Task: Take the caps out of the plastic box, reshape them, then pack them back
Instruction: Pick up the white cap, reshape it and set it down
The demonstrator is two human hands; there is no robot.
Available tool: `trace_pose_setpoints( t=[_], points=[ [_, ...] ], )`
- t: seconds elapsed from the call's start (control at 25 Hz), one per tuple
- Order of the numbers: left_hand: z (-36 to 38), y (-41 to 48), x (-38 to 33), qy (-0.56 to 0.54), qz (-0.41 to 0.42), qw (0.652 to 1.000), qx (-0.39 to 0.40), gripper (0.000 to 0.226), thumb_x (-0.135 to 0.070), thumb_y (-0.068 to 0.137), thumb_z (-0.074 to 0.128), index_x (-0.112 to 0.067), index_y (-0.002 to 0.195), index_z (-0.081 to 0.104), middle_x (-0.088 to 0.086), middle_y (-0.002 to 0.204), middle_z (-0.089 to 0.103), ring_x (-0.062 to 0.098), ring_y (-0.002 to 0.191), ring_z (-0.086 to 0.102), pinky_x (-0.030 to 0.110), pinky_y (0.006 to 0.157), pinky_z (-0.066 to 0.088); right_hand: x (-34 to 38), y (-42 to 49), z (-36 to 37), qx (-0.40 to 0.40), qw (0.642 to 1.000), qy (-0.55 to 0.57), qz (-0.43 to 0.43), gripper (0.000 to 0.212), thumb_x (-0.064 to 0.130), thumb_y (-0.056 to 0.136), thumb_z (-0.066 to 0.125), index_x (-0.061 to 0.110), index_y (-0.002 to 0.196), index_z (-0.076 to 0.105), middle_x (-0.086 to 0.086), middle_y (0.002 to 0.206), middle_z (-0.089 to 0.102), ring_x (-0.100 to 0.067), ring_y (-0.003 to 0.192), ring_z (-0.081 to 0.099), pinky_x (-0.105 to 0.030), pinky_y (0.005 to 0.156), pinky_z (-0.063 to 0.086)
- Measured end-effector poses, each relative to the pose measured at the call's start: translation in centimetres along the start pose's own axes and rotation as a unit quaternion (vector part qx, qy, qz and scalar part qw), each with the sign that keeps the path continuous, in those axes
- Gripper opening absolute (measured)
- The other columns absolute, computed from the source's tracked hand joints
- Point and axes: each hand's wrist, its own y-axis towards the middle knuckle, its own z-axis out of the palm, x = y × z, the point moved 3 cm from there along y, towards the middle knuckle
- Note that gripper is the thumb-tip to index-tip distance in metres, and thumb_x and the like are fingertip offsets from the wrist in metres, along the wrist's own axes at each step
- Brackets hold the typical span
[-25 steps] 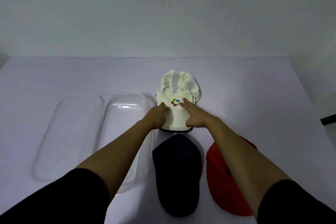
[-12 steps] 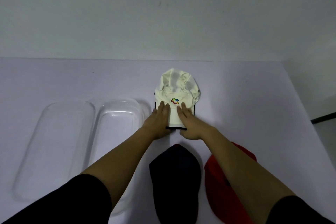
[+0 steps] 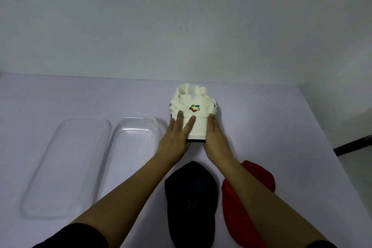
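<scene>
A cream cap with a coloured logo lies at the table's middle, brim toward me. My left hand rests flat on the left half of its brim, fingers spread. My right hand presses against the brim's right edge, fingers together. A dark navy cap lies nearer me, partly under my arms, and a red cap sits to its right, partly hidden by my right forearm. The clear plastic box stands empty to the left of the cream cap.
The box's clear lid lies flat left of the box. The table's right edge runs diagonally, with a dark bar beyond it. A pale wall rises behind the table.
My hands slid from the cap's logo area down onto the brim and then apart to its two sides. The crown looks fuller. My head has tilted, shifting the view.
</scene>
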Motion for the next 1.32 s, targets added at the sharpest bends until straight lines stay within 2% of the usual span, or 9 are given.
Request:
trace_pose_setpoints(
  t=[0.16, 0.28, 0.44, 0.52, 0.68, 0.88, 1.0, 1.16, 1.32],
  points=[
    [-2.0, -2.3, -0.3, -0.128, -0.064, 0.988, -0.052, 0.076, -0.032, 0.095, 0.042, -0.010, 0.148, -0.008, 0.020, 0.158, -0.002, 0.035, 0.147, 0.001, 0.046, 0.119, 0.016, 2.6, -2.0, -1.6, -0.041, 0.995, 0.082, -0.034, 0.072, 0.006, 0.095, 0.042, 0.014, 0.149, -0.004, -0.012, 0.158, 0.013, -0.028, 0.140, 0.028, -0.040, 0.111, 0.035],
    [-4.3, -4.2, -2.3, -0.315, -0.038, 0.940, -0.124, 0.069, -0.050, 0.095, 0.028, -0.024, 0.150, -0.003, 0.001, 0.161, 0.005, 0.013, 0.148, 0.007, 0.031, 0.120, 0.014, 4.9, -4.4, -3.1, -0.049, 0.972, 0.227, -0.047, 0.070, 0.014, 0.096, 0.043, 0.028, 0.150, 0.001, 0.001, 0.144, 0.039, -0.015, 0.122, 0.046, -0.029, 0.101, 0.040],
    [-6.4, -5.9, -5.3, -0.437, -0.066, 0.888, -0.130, 0.048, -0.024, 0.102, 0.034, -0.053, 0.133, 0.012, -0.031, 0.141, 0.025, -0.032, 0.119, 0.026, 0.002, 0.106, 0.025, 7.0, -6.4, -4.4, -0.043, 0.932, 0.359, 0.000, 0.058, 0.018, 0.098, 0.042, 0.030, 0.148, 0.015, 0.017, 0.122, 0.042, -0.003, 0.112, 0.045, -0.016, 0.091, 0.033],
    [-7.0, -6.9, -5.5, -0.417, -0.047, 0.897, -0.139, 0.051, -0.022, 0.102, 0.035, -0.050, 0.136, 0.010, -0.031, 0.144, 0.024, -0.028, 0.125, 0.026, 0.006, 0.109, 0.025, 7.0, -6.7, -4.6, -0.043, 0.938, 0.343, -0.023, 0.058, 0.018, 0.098, 0.043, 0.031, 0.148, 0.016, 0.017, 0.125, 0.041, -0.003, 0.114, 0.045, -0.018, 0.094, 0.035],
    [-6.5, -8.3, -4.2, -0.257, -0.021, 0.960, -0.108, 0.070, -0.034, 0.093, 0.031, -0.025, 0.147, -0.011, 0.004, 0.161, -0.003, 0.019, 0.149, 0.001, 0.040, 0.121, 0.016, 5.2, -6.8, -5.6, -0.058, 0.967, 0.231, -0.096, 0.076, 0.021, 0.088, 0.050, 0.023, 0.150, 0.007, -0.002, 0.154, 0.028, -0.018, 0.137, 0.034, -0.042, 0.111, 0.036],
    [-6.4, -9.6, -3.5, -0.242, -0.015, 0.966, -0.090, 0.072, -0.040, 0.088, 0.036, -0.027, 0.150, 0.002, 0.004, 0.161, 0.004, 0.020, 0.147, 0.013, 0.040, 0.116, 0.028, 4.0, -7.6, -5.7, 0.021, 0.967, 0.224, -0.122, 0.081, 0.008, 0.091, 0.048, 0.020, 0.148, -0.007, -0.012, 0.159, -0.002, -0.023, 0.146, 0.009, -0.031, 0.119, 0.016],
    [-6.8, -10.4, -2.4, -0.249, -0.043, 0.962, -0.103, 0.077, -0.033, 0.088, 0.050, -0.028, 0.150, 0.006, -0.003, 0.156, 0.024, 0.013, 0.133, 0.038, 0.025, 0.104, 0.037, 4.0, -9.2, -5.0, 0.024, 0.965, 0.225, -0.134, 0.082, 0.004, 0.090, 0.049, 0.026, 0.146, -0.008, -0.007, 0.158, -0.012, -0.007, 0.144, -0.004, -0.009, 0.113, 0.008],
    [-6.8, -10.7, -3.1, -0.377, -0.070, 0.913, -0.141, 0.074, -0.029, 0.090, 0.045, -0.022, 0.151, 0.004, -0.016, 0.146, 0.029, -0.002, 0.124, 0.041, 0.001, 0.097, 0.034, 6.2, -10.7, -4.9, -0.013, 0.948, 0.293, -0.126, 0.084, -0.002, 0.091, 0.050, 0.029, 0.146, -0.006, 0.003, 0.159, -0.004, 0.008, 0.142, 0.004, -0.004, 0.110, 0.012],
    [-6.2, -10.6, -6.0, -0.518, -0.113, 0.827, -0.187, 0.052, -0.022, 0.099, 0.040, -0.016, 0.148, 0.025, -0.003, 0.149, 0.038, 0.004, 0.132, 0.041, 0.019, 0.110, 0.036, 9.3, -12.2, -4.1, -0.065, 0.863, 0.500, -0.025, 0.061, -0.002, 0.096, 0.038, 0.018, 0.148, 0.012, 0.020, 0.143, 0.025, 0.023, 0.120, 0.034, 0.002, 0.094, 0.033]
  ],
)
